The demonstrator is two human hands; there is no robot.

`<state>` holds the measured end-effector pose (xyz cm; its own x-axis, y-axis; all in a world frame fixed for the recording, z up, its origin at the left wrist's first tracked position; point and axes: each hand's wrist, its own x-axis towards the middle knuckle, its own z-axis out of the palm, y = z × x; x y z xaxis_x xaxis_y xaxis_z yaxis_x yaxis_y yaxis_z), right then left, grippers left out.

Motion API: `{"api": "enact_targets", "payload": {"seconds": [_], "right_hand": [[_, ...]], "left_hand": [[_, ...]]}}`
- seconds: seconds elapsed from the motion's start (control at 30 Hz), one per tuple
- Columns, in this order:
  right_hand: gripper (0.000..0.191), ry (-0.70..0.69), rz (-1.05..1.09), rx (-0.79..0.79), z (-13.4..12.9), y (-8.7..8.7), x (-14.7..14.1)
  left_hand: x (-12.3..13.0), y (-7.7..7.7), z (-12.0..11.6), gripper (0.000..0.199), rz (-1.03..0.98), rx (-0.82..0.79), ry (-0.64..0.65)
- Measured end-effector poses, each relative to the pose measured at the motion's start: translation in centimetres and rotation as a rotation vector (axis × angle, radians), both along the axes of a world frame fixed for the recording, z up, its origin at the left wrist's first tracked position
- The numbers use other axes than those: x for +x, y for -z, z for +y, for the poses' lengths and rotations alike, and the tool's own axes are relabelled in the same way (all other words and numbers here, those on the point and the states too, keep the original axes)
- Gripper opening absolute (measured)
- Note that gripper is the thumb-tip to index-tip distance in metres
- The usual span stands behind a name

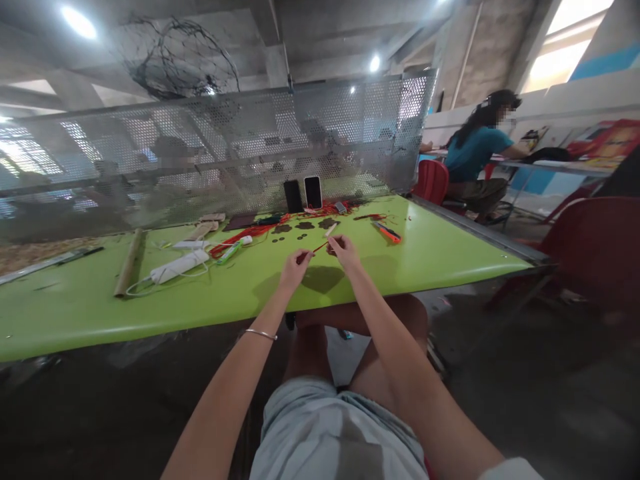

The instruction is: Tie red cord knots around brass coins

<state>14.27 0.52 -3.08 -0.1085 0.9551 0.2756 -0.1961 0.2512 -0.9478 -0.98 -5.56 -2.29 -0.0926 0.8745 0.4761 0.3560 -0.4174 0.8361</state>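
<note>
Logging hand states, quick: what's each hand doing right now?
Left hand: closed, holding a thin red cord.
Right hand: closed, holding the same cord.

Red cord [321, 247] between left hand [297, 264] and right hand [345, 253] bars the centre; a white power strip [180, 266] obstructs the left, a perforated screen [240, 160] the back. Right of the orange utility knife [389, 233], the tabletop [445, 250] lies open.

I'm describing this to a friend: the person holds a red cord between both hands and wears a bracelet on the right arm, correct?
Wrong arm: the head view shows the bracelet on the left. Left hand and right hand do hold the red cord.
</note>
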Motion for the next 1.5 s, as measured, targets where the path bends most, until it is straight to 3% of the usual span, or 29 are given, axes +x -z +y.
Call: {"api": "enact_targets", "payload": {"seconds": [0.17, 0.3, 0.53, 0.63, 0.8, 1.0, 1.2, 1.5], "right_hand": [[0.024, 0.123, -0.027, 0.047, -0.8, 0.1, 1.3], [0.033, 0.056, -0.154, 0.180, -2.0, -0.8, 1.1], [0.027, -0.150, -0.468, 0.475, -1.4, -2.3, 0.7], [0.035, -0.146, -0.533, 0.516, -0.7, -3.1, 2.1], [0.033, -0.170, -0.617, 0.556, 0.7, -4.7, 5.3], [0.028, -0.261, -0.725, 0.564, 4.2, -5.3, 7.5], [0.030, -0.357, -0.771, 0.511, 7.9, -4.0, 7.2], [0.034, -0.330, -0.779, 0.382, 7.6, -1.7, 7.9]], "left_hand": [[-2.3, -0.4, -0.2, 0.018, -0.002, 0.009, -0.027], [-3.0, -1.3, -0.3, 0.019, 0.008, -0.002, -0.008], [-1.4, -3.6, 0.5, 0.016, 0.104, -0.037, 0.118], [-0.4, -4.5, 1.5, 0.018, 0.149, -0.048, 0.168], [1.4, -5.5, 3.9, 0.022, 0.200, -0.059, 0.214], [2.1, -4.4, 6.8, 0.022, 0.270, -0.121, 0.236], [1.5, -3.3, 7.5, 0.025, 0.375, -0.219, 0.217], [1.6, -3.1, 7.4, 0.021, 0.515, -0.198, 0.158]]}}
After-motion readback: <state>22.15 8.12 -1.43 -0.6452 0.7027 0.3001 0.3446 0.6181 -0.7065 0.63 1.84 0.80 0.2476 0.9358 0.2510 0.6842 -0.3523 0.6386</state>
